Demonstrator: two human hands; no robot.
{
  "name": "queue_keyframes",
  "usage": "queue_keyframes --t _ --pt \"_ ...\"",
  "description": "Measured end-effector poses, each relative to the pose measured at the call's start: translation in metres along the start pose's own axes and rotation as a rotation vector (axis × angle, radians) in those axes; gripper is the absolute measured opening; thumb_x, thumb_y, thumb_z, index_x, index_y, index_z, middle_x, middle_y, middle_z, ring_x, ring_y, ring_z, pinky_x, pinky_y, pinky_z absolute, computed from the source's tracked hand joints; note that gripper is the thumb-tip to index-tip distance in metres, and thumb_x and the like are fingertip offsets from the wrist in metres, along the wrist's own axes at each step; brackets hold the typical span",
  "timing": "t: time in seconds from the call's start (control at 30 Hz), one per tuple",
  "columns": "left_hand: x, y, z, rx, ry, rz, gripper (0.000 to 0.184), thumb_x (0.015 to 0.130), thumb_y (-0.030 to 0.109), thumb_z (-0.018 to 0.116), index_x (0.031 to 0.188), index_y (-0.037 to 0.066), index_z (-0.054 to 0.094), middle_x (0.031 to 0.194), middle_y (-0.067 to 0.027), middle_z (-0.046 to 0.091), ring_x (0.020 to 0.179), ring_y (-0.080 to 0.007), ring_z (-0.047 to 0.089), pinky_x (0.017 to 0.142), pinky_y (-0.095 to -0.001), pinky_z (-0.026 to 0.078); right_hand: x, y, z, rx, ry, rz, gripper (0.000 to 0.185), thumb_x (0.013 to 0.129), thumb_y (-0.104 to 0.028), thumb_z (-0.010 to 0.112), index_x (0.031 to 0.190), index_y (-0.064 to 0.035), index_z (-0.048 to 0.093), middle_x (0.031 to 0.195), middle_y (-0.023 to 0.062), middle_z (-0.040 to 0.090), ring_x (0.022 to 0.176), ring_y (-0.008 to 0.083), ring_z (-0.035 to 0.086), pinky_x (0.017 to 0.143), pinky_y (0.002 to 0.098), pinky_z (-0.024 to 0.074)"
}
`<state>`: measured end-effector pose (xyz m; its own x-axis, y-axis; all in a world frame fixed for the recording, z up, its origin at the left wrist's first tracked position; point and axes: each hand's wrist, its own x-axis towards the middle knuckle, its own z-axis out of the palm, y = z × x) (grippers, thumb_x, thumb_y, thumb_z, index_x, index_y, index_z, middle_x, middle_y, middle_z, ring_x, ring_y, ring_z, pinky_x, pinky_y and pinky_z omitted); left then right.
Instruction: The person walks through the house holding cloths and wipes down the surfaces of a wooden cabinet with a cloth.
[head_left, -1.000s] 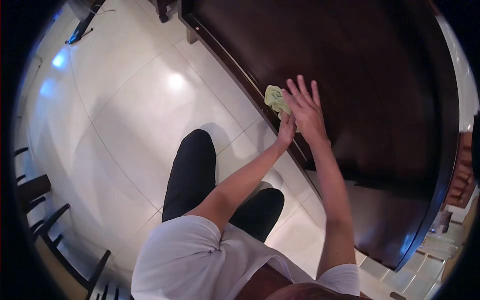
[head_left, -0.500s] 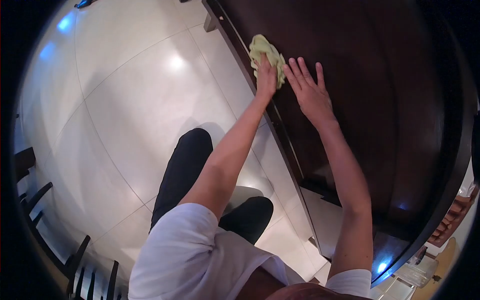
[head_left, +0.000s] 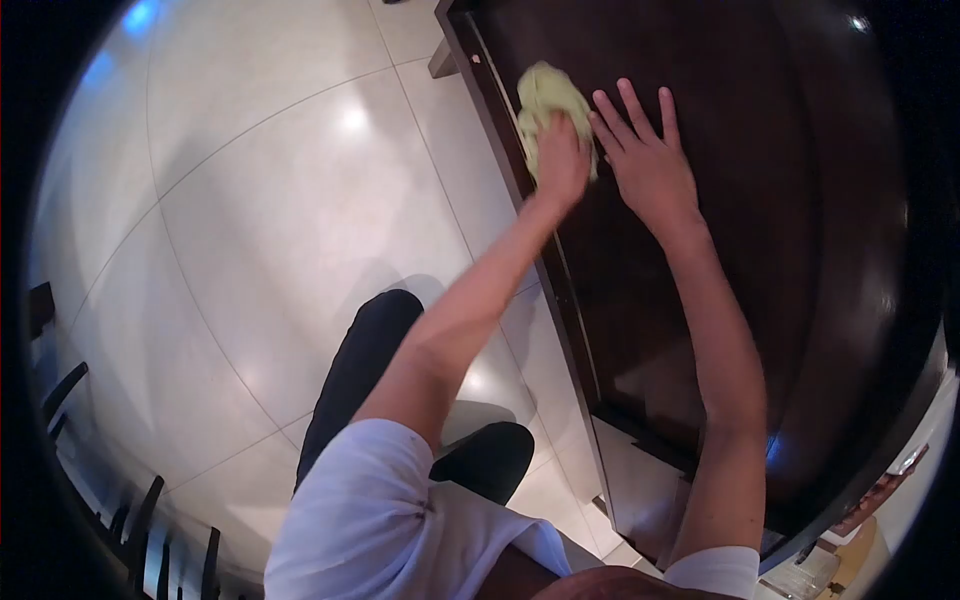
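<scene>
My left hand point(head_left: 563, 165) presses a pale yellow-green cloth point(head_left: 550, 90) onto a dark wooden surface point(head_left: 740, 250), along its left edge. The fingers are bent into the bunched cloth, and their tips are partly hidden and slightly blurred. Just right of the cloth, my right hand point(head_left: 655, 175) lies palm down on the wood, its fingers spread and holding nothing. Its index side is very close to the cloth; whether they touch I cannot tell.
A narrow rim point(head_left: 510, 150) with a light groove runs along the furniture's left side. Pale floor tiles point(head_left: 300, 220) lie to the left. Dark slatted chairs point(head_left: 140, 525) stand at lower left. At lower right are a clear container point(head_left: 805, 575) and other partly cut-off items.
The view has shifted, so the furniture and both hands sit further right. My left hand is more bent over the cloth, which has changed shape. My right hand stays flat beside it.
</scene>
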<state>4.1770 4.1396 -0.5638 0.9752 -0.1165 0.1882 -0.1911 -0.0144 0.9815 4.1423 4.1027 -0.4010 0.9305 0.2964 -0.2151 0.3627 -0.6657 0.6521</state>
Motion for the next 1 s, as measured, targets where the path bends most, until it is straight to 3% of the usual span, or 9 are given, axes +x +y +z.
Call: queue_keyframes --t 0.17,0.3,0.37,0.47,0.57,0.63,0.7,0.8,1.0 --pt "0.127 -0.041 -0.024 0.08 0.145 0.115 0.036 0.078 0.008 0.051 0.112 -0.005 0.049 0.117 -0.026 0.048 0.103 -0.0458 0.047 0.091 -0.0483 0.039 0.001 -0.004 0.007 -0.048 -0.045 0.025 0.054 0.085 -0.009 0.042 0.139 -0.0144 0.037 0.148 -0.0014 0.025 0.14 0.023 0.01 0.112 0.0546 0.0066" --pt "0.065 -0.024 -0.018 0.094 0.043 0.105 0.043 0.074 0.005 0.054 0.113 -0.012 0.045 0.113 -0.03 0.046 0.103 -0.0473 0.046 0.092 -0.0495 0.038 0.006 -0.002 0.002 -0.046 -0.061 0.027 0.053 0.084 -0.011 0.045 0.137 -0.0142 0.039 0.148 -0.0013 0.025 0.14 0.0237 0.011 0.112 0.0549 0.007" --pt "0.006 -0.013 -0.018 0.091 0.01 0.287 0.029 0.077 0.003 0.053 0.101 -0.011 0.046 0.103 -0.0307 0.049 0.097 -0.0469 0.048 0.083 -0.051 0.039 0.005 -0.003 0.004 -0.035 -0.059 0.03 0.053 0.084 -0.011 0.045 0.136 -0.0139 0.041 0.149 -0.001 0.025 0.14 0.0242 0.011 0.112 0.0552 0.0072" --pt "-0.001 -0.01 -0.023 0.156 -0.143 0.253 0.027 0.076 0.004 0.055 0.098 -0.009 0.048 0.1 -0.0305 0.05 0.094 -0.0464 0.049 0.082 -0.0515 0.039 0.006 -0.002 0.003 -0.035 -0.055 0.03 0.053 0.083 -0.011 0.046 0.135 -0.0135 0.042 0.149 -0.0003 0.025 0.14 0.025 0.011 0.112 0.0554 0.0075" --pt "0.052 -0.02 -0.022 0.234 -0.005 0.292 0.025 0.077 0.006 0.054 0.096 -0.008 0.048 0.098 -0.0292 0.051 0.092 -0.0443 0.05 0.081 -0.0503 0.04 0.006 -0.001 0.002 -0.029 -0.063 0.031 0.054 0.083 -0.01 0.045 0.136 -0.013 0.04 0.149 0.0007 0.024 0.14 0.026 0.011 0.112 0.0555 0.0076" --pt "0.108 -0.033 -0.026 0.407 -0.037 0.239 0.034 0.075 0.013 0.057 0.101 -0.009 0.054 0.098 -0.0209 0.055 0.105 -0.0402 0.047 0.104 -0.0518 0.025 0.007 -0.002 0.002 -0.036 -0.053 0.034 0.055 0.082 -0.009 0.045 0.137 -0.0127 0.039 0.149 0.0011 0.023 0.14 0.0265 0.01 0.112 0.0556 0.0077" --pt "0.163 -0.045 -0.04 0.555 -0.123 0.21 0.036 0.077 0.017 0.055 0.104 -0.007 0.054 0.103 -0.0186 0.056 0.106 -0.0395 0.047 0.102 -0.0501 0.029 0.006 -0.003 0.003 -0.037 -0.064 0.043 0.057 0.082 -0.008 0.045 0.138 -0.0126 0.038 0.149 0.0014 0.023 0.14 0.0266 0.01 0.112 0.0561 0.0077" --pt "0.182 -0.06 -0.038 0.538 0.171 0.218 0.037 0.078 0.019 0.055 0.112 0.002 0.053 0.112 -0.0131 0.058 0.098 -0.0403 0.051 0.089 -0.05 0.04 0.009 -0.004 0.004 -0.036 -0.071 0.045 0.058 0.081 -0.007 0.045 0.138 -0.0126 0.037 0.15 0.0014 0.022 0.14 0.0265 0.009 0.112 0.0567 0.0076" --pt "0.173 -0.066 -0.055 0.761 -0.024 -0.081 0.028 0.083 0.022 0.05 0.107 0.008 0.056 0.103 -0.0132 0.062 0.095 -0.0372 0.055 0.081 -0.0473 0.044 0.006 -0.002 0.002 -0.06 -0.063 0.033 0.058 0.08 -0.007 0.047 0.137 -0.013 0.039 0.15 0.0018 0.021 0.14 0.0269 0.01 0.111 0.0572 0.0072"
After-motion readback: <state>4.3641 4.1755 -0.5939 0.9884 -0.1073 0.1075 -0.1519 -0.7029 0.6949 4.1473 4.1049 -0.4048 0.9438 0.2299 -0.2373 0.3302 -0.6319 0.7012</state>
